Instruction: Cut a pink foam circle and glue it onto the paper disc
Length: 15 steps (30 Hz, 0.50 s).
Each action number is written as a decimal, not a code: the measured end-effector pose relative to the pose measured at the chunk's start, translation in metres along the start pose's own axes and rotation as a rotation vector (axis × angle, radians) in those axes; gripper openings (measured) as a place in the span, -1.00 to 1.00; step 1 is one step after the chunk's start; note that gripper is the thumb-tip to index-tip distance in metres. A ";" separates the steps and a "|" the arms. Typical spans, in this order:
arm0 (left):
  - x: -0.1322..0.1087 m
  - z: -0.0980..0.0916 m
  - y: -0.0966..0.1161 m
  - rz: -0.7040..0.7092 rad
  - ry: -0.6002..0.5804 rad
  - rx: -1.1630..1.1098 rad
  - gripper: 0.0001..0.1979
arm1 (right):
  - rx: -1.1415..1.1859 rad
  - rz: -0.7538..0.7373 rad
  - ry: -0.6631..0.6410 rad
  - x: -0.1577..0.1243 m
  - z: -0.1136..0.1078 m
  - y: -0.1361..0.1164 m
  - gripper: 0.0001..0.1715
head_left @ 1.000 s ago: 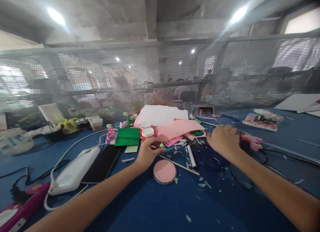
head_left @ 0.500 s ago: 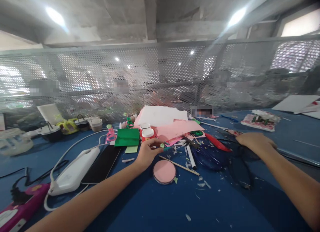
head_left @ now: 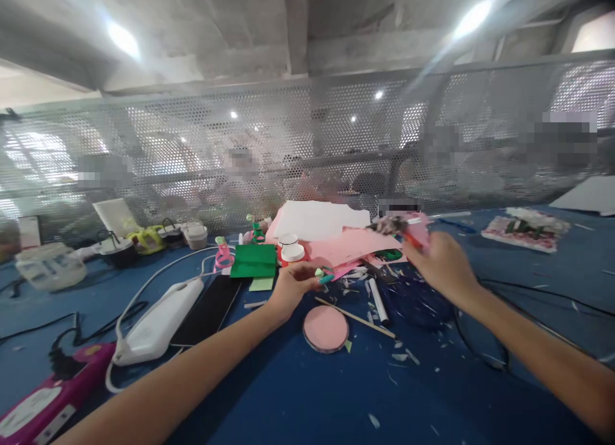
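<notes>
My left hand (head_left: pixel 291 290) pinches a small teal piece (head_left: pixel 327 278) with a pale green knob, just above the table's clutter. My right hand (head_left: pixel 444 266) is wrapped round a pink and red tool that looks like a hot glue gun (head_left: pixel 417 230). Its dirty grey nozzle (head_left: pixel 390 225) points left over the pink paper sheets (head_left: pixel 353 246); motion smears it. Below my left hand lie a round pink disc (head_left: pixel 325 328) and a thin wooden stick (head_left: pixel 358 318). Two small white-lidded pots (head_left: pixel 292 253) stand just behind the left fingers.
A green paper square (head_left: pixel 254 260), a black phone (head_left: pixel 206 312) and a white power bank (head_left: pixel 161 320) lie left. A purple power strip (head_left: pixel 57 390) sits at the front left. Cables (head_left: pixel 538 294) cross the right side. Paper scraps litter the middle. Behind stands a perforated metal screen (head_left: pixel 269 137).
My right hand has lifted the glue-gun-like tool off the table and moved it left toward the paper. My left hand still pinches the teal piece. The view has shifted slightly.
</notes>
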State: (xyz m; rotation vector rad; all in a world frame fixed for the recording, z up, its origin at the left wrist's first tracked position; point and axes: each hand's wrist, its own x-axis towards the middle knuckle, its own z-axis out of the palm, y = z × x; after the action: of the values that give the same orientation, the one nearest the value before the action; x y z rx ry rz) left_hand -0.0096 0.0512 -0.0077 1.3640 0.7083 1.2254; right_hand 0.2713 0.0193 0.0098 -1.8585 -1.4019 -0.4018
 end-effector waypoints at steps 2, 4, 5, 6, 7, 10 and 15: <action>-0.001 0.000 0.001 -0.021 -0.003 -0.011 -0.63 | 0.081 -0.119 0.074 -0.013 0.014 -0.009 -0.59; -0.002 -0.001 0.000 -0.024 0.004 -0.011 -0.62 | 0.152 -0.202 0.124 -0.023 0.022 -0.016 -0.60; -0.001 -0.002 -0.002 -0.021 0.007 -0.007 -0.62 | 0.176 -0.235 0.136 -0.027 0.024 -0.018 -0.61; -0.001 -0.003 -0.004 -0.016 0.009 0.004 -0.62 | 0.192 -0.256 0.140 -0.029 0.025 -0.019 -0.63; 0.000 -0.004 -0.006 -0.007 0.009 0.025 -0.63 | 0.200 -0.265 0.136 -0.031 0.026 -0.020 -0.64; 0.000 -0.003 -0.001 0.097 -0.010 0.228 -0.70 | 0.202 -0.221 0.100 -0.030 0.028 -0.017 -0.62; -0.035 0.022 0.051 0.742 -0.310 0.798 -0.81 | 0.187 -0.142 0.093 -0.022 0.038 -0.003 -0.58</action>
State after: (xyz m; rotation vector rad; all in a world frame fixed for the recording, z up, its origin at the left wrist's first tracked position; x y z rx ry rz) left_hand -0.0103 0.0016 0.0351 2.5792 0.4839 1.2760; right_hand 0.2539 0.0321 -0.0288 -1.5775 -1.4607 -0.4073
